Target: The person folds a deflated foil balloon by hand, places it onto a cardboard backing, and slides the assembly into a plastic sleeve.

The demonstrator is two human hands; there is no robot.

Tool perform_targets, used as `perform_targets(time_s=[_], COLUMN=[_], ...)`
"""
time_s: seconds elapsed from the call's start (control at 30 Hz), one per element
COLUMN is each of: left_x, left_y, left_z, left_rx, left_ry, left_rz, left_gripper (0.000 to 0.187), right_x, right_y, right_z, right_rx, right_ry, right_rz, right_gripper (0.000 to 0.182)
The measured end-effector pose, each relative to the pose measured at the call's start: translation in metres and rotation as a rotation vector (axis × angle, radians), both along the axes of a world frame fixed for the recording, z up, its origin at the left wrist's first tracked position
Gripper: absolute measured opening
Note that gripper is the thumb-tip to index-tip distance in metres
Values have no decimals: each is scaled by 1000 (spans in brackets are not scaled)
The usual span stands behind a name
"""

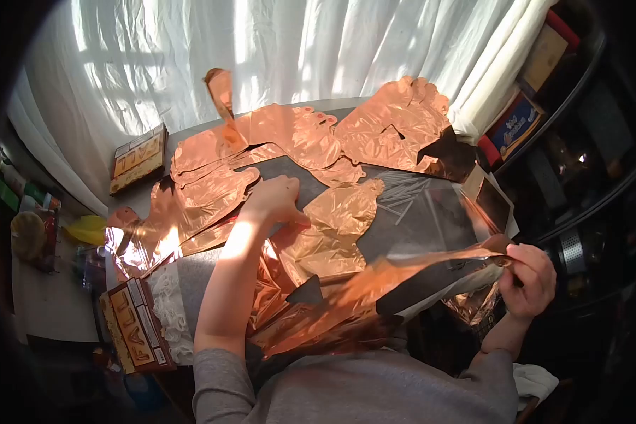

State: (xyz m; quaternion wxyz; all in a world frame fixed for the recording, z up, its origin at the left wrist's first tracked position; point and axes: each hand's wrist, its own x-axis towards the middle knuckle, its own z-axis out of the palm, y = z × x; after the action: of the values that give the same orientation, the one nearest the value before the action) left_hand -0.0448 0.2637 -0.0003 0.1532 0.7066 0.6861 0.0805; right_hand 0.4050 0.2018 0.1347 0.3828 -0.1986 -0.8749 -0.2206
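Copper-coloured flat foil balloons are spread over a grey table (434, 219). My left hand (275, 198) is closed at the edge of a foil balloon (339, 222) in the middle, its thumb bent down onto the foil. The other fingers of that hand are mostly hidden. At the right, my right hand (530, 279) pinches the end of a long copper foil strip (410, 261), held taut and raised toward my lap. More flat foil balloons (212, 194) overlap at the left, and another (396, 124) lies at the far right of the table.
Clear thin straws (406, 191) lie in the middle right. Two "FALL" packages (140, 325) are at the left, one near and one far. White lacy material (171, 311) hangs near the front left edge. A white curtain (275, 49) is behind; dark shelving (579, 177) stands right.
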Motion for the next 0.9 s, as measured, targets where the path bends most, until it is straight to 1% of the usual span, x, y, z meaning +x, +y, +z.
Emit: perform_targets(time_s=[0.03,0.1,0.13,0.17,0.23,0.27,0.3,0.37,0.4,0.43,0.5,0.53,0.57,0.63,0.67,0.73,0.77,0.8,0.83,0.87,0.9], left_x=[3,5,6,8,10,8,7,6,4,6,11,10,8,2,-1,-1,1,5,11,22,26], left_y=[3,7,7,7,5,5,7,12,9,9,8,10,10,8,5,-5,-13,-25,-39,-54,-69], left_z=[-2,-2,0,1,6,3,5,10,17,23,34,37,33,26,22,22,20,20,24,29,23], left_rx=[3,-101,-121,-118,-190,-193,-190,-65,93,93,349,317,317,374,372,375,372,383,395,299,273], left_ry=[2,-73,-70,-66,-119,-112,-107,-240,-303,-302,-148,-61,-58,101,106,117,119,100,82,-31,-187], left_rz=[-8,-42,-48,-55,-78,-140,-142,-233,-236,-234,-61,-81,-75,-54,-50,122,124,135,148,143,34], left_gripper=[46,44,38,38,31,27,27,23,19,19,16,16,16,21,21,25,25,26,26,31,36], right_x=[3,2,5,7,12,15,17,21,22,22,20,20,19,16,15,12,10,8,5,2,-1], right_y=[-3,-7,-9,-11,-15,-16,-16,-18,-19,-18,-18,-18,-18,-15,-12,-7,-7,-7,-6,-4,-3], right_z=[-1,-3,-3,-3,-3,-2,-2,-1,0,0,1,0,-2,-6,-9,-11,-11,-11,-11,-10,-10], right_rx=[-43,-13,-38,-64,-67,-72,-77,-74,-73,-74,-114,-115,-128,-142,-140,-156,-159,-186,-212,-213,-224], right_ry=[-23,-44,-73,-102,-86,-75,-65,-62,-64,-64,-53,-52,-65,-72,-90,-122,-121,-115,-109,-109,-116], right_rz=[31,25,36,47,41,40,39,42,47,49,125,130,146,169,192,256,258,254,251,256,244], right_gripper=[18,16,15,15,14,14,14,14,15,15,15,15,15,15,15,16,16,14,16,16,17])
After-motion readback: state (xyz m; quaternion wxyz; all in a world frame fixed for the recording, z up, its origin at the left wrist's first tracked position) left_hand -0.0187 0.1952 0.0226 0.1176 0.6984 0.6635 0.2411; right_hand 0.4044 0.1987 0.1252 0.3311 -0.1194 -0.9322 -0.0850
